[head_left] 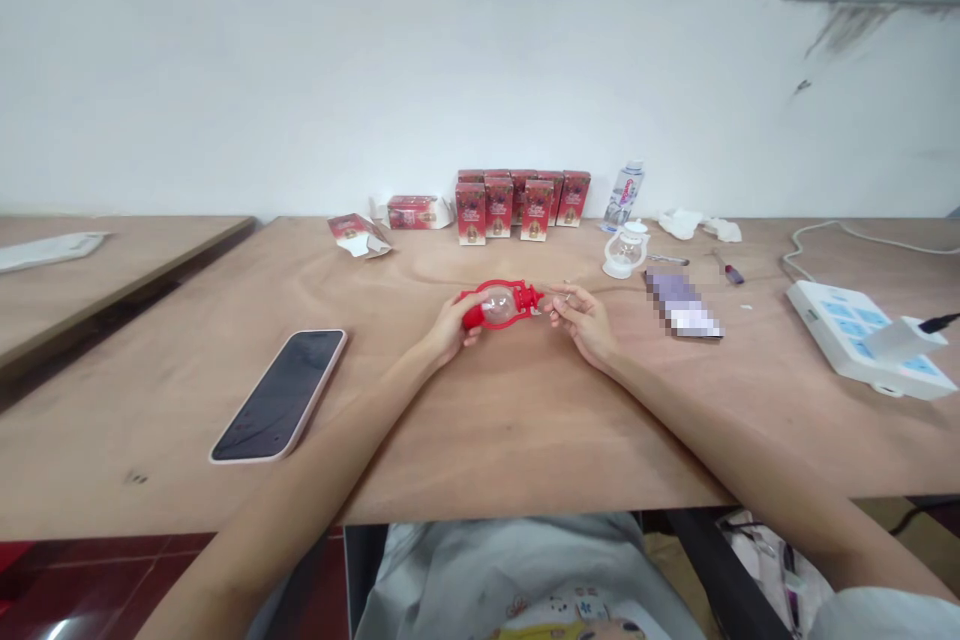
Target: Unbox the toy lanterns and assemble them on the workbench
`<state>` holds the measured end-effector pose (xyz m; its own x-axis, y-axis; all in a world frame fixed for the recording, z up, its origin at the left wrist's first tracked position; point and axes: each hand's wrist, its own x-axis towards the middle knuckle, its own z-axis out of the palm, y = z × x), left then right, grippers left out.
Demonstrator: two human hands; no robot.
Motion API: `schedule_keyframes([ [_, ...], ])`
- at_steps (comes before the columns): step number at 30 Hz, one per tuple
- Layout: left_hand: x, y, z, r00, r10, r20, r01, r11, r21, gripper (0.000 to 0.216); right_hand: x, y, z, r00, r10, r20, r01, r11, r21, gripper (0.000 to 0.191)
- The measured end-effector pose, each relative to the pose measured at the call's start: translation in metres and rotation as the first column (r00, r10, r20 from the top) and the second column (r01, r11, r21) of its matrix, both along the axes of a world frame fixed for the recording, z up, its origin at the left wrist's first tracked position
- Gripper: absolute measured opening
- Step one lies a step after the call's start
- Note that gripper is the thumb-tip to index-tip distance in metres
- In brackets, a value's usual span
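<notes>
A small red lantern (pixel 500 305) with a clear globe lies sideways between my hands, just above or on the wooden table. My left hand (pixel 451 328) is closed around its red base. The top of the lantern points right, toward my right hand (pixel 586 322). There my thumb and fingertips are pinched together at a small, thin part by the lantern's top; it is too small to make out. A white lantern (pixel 625 250) of similar shape stands upright farther back on the right.
Several red boxes (pixel 535 211) stand by the wall, with opened boxes (pixel 361 234) to their left. A water bottle (pixel 622 196), crumpled tissues (pixel 681 223) and a pixelated phone (pixel 682 303) are right. A power strip (pixel 874 338) sits far right; another phone (pixel 280 396) lies left.
</notes>
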<state>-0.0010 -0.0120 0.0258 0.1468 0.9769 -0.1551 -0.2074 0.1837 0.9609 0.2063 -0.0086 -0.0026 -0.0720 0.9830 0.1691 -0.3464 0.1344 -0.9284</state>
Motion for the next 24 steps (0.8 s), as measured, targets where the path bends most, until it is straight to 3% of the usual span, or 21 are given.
schedule_keyframes([
  [7,-0.0029,0.0053,-0.0044,0.996,0.02,0.083,-0.02,1.0,0.002,0.042,0.0003,0.0029,-0.0033,0.999,0.003,0.048,-0.002,0.999,-0.036,0.035],
  [24,-0.0016,0.0025,-0.0032,0.999,-0.014,0.034,0.013,1.0,0.018,0.044,0.0025,0.0023,-0.0025,0.998,0.04,-0.045,-0.043,0.997,-0.068,0.03],
])
